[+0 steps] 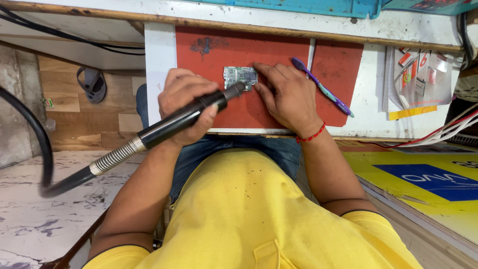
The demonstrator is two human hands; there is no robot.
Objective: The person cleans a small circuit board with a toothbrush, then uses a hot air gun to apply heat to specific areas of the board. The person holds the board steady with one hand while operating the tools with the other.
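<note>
A small green circuit board (239, 76) lies on a red mat (338, 62) on a white bench. My left hand (180, 93) grips a black hot-air tool (181, 118) like a pen, its nozzle tip touching or just above the board's lower right part. The tool's metal spring collar and thick black hose (35, 134) trail off to the left. My right hand (288, 97), with a red thread at the wrist, rests flat on the mat, its fingertips pressing the board's right edge.
A purple toothbrush (324, 91) lies slanted on the mat's right side. Small packets and papers (418, 74) sit at the bench's right end, with red and white wires (448, 130) below them. A grey sandal (93, 83) lies on the wooden floor at the left.
</note>
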